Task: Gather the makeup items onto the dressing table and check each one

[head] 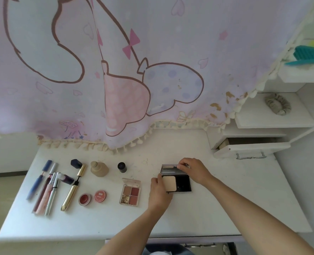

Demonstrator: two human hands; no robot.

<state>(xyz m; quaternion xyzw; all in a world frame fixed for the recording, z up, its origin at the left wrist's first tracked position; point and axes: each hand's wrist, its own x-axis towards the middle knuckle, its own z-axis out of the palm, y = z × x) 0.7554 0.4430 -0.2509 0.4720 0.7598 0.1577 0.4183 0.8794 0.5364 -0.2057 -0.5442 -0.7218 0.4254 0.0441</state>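
A black powder compact [181, 184] lies open on the white dressing table [226, 208], showing a beige powder pan and a mirrored lid. My left hand [159, 192] grips its left edge. My right hand [193, 169] pinches the top of the raised lid. Left of it lie an open eyeshadow palette [130, 193], two small red pots [92, 197], a gold mascara [73, 188], several lip gloss tubes [45, 188], a beige bottle [99, 169] and a dark nail polish bottle [122, 167].
A pink cartoon curtain [126, 80] with tassels hangs over the table's back edge. At the right stands a white shelf unit with a half-open drawer [251, 147], a grey scrunchie [277, 103] and a teal comb [308, 56].
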